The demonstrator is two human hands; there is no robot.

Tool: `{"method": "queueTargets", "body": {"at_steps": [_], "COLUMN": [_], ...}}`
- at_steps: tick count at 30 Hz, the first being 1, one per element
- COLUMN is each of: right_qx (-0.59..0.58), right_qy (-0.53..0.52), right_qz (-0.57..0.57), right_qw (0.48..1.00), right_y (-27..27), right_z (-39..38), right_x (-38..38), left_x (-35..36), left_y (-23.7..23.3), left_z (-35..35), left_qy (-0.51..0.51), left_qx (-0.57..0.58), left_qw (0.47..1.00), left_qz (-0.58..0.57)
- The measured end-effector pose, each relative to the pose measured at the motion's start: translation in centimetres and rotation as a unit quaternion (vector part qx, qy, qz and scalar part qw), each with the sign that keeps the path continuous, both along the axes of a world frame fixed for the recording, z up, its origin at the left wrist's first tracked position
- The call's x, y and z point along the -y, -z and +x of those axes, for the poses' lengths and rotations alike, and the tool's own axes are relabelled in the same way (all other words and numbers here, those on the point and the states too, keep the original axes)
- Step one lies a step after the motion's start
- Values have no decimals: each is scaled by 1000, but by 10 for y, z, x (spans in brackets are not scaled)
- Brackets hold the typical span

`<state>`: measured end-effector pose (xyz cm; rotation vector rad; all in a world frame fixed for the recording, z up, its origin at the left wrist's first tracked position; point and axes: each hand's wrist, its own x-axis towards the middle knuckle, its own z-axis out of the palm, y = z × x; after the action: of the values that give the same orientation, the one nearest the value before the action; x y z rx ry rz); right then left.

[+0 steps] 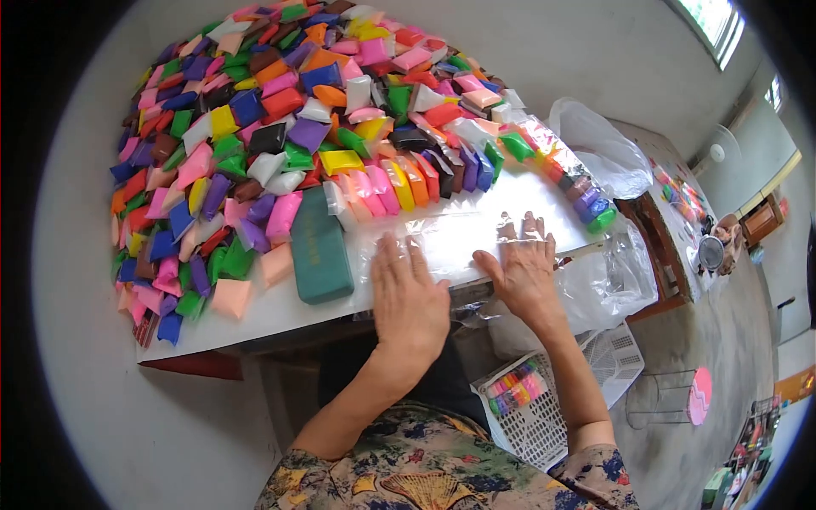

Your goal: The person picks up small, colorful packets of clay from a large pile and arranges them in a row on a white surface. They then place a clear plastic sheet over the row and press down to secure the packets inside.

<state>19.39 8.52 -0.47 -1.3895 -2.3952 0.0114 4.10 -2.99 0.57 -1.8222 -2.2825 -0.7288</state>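
Note:
Both my hands rest on a clear plastic bag [459, 242] that lies flat at the front edge of the white table [229, 327]. My left hand [408, 297] presses on its left part, fingers extended. On its right part lies my right hand [524, 276], fingers spread and the thumb apart. Just beyond the bag stands a row of colourful packets [399, 183], from white and pink through yellow, orange and red to purple, blue and green. To the left of my left hand is a green box [321, 255].
A large heap of coloured packets [255, 110] covers the back and left. Filled clear packaging [578, 183] lies at the right edge. White plastic bags [599, 149] hang beyond it. Below right are a white basket [544, 425] with packets and a pink stool [699, 396].

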Motion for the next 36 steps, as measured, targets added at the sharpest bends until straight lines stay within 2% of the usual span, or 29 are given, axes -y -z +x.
{"method": "queueTargets", "body": {"at_steps": [3, 6, 7, 10, 14, 18, 21, 24, 25, 28, 31, 35, 36], "right_qx": [24, 14, 14, 9, 11, 12, 12, 17, 16, -19, -28, -28, -16], "right_qy": [-19, -60, -67, -77, -50, -45, -45, -58, -62, -72, -64, -61, -62], "right_qz": [-4, 3, 0, -10, -21, 22, 40, 52, 55, 38, 45, 82, 60], "right_qw": [1000, 998, 998, 997, 998, 999, 998, 997, 996, 997, 997, 994, 996], "right_y": [-5, -2, -2, -2, -6, 3, 6, 11, 12, 7, 7, -3, -9], "right_z": [-2, -4, -5, -6, -5, -10, -11, -7, -6, 1, 4, 0, 3], "right_x": [-1, -6, -7, -7, -5, -2, -2, -5, -6, -9, -9, 1, 11], "left_x": [-15, -30, -30, -23, -4, 1, -19, -47, -58, -62, -57, -57, -56], "left_y": [-10, -11, -18, 3, 11, 7, 3, -3, 5, 14, 19, 18, 18], "left_z": [8, 13, 12, 3, -19, -12, 3, 15, 15, 5, -1, -4, -5], "left_qy": [78, 49, 33, -1, 25, -19, 84, 168, 165, 226, 227, 240, 245], "left_qx": [28, -4, 10, -8, -13, -11, -86, -5, -14, 78, 9, 23, 18], "left_qw": [997, 998, 995, 996, 998, 999, 992, 985, 985, 970, 973, 970, 969], "left_qz": [-6, -44, -97, -88, -47, -37, -29, 49, 58, 40, 48, 20, 17]}}
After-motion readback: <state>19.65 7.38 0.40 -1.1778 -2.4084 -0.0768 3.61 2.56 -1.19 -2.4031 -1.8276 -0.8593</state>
